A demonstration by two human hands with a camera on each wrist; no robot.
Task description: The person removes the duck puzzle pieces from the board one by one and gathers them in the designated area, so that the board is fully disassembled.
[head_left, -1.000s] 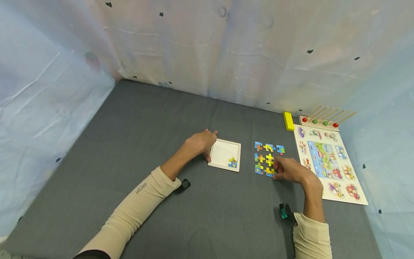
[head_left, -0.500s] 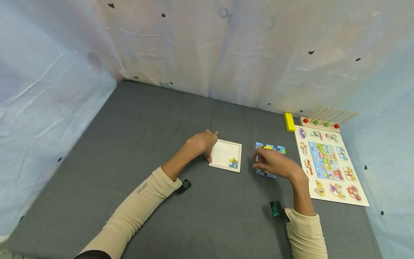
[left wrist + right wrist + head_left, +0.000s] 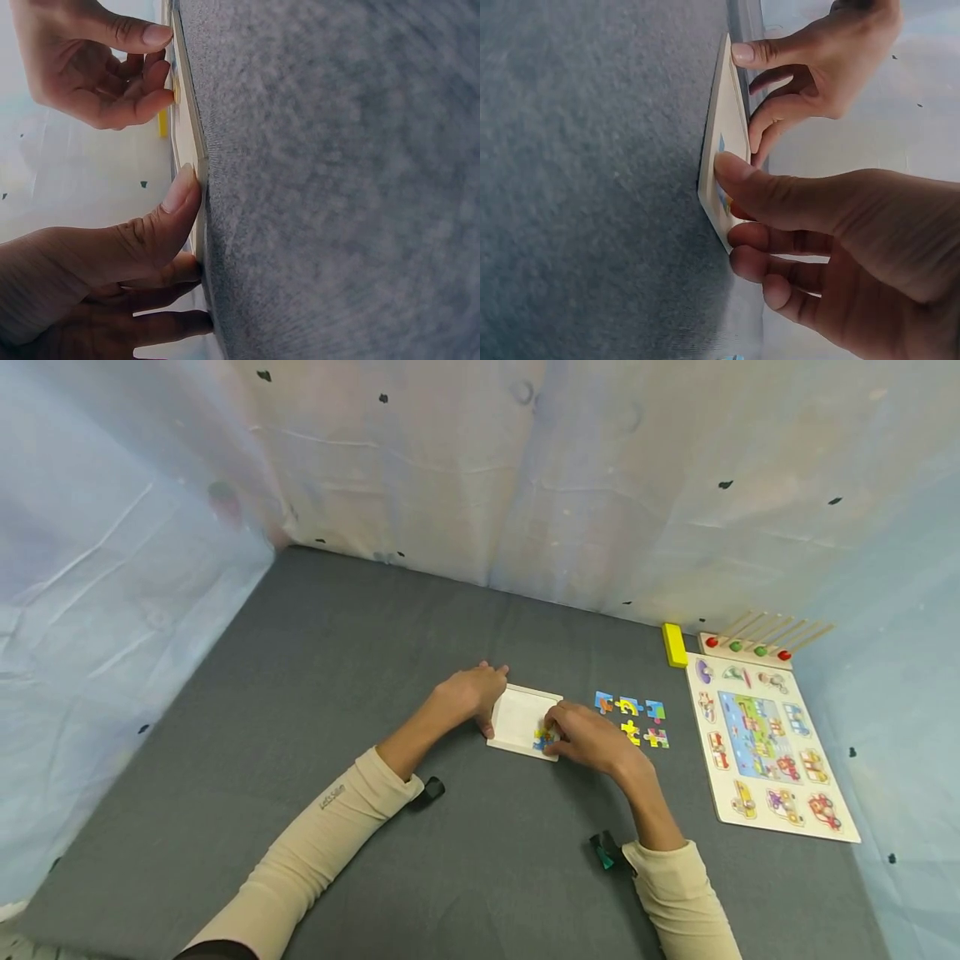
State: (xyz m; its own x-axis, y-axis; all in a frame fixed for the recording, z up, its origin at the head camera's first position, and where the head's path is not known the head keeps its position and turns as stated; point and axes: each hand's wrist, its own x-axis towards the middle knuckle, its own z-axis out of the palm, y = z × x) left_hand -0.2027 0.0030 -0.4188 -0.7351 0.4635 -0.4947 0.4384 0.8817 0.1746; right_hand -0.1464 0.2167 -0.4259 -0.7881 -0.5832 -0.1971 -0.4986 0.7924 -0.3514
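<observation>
My left hand (image 3: pixel 474 692) grips the left side of a shallow square wooden puzzle tray (image 3: pixel 516 717), its thumb on the near corner. Blue and yellow jigsaw pieces (image 3: pixel 539 740) show in the tray's near right corner. Right over that corner is my right hand (image 3: pixel 588 737), thumb and fingers pinching a jigsaw piece that they mostly hide. In the right wrist view the right thumb (image 3: pixel 742 174) lies across the tray's rim, with the other fingers curled behind it. Several loose jigsaw pieces (image 3: pixel 630 732) lie in rows right of the tray; my right hand may cover more.
A large wooden picture board (image 3: pixel 772 800) lies at the right of the grey table (image 3: pixel 360 627). Behind it stand a yellow block (image 3: pixel 674 646) and a peg rack (image 3: pixel 746 650) with red and green beads. Pale cloth hangs at the back and sides.
From the loose pieces, my right hand has moved left to the tray's near right corner, uncovering pieces on the right. The left hand has stayed at the tray's left side.
</observation>
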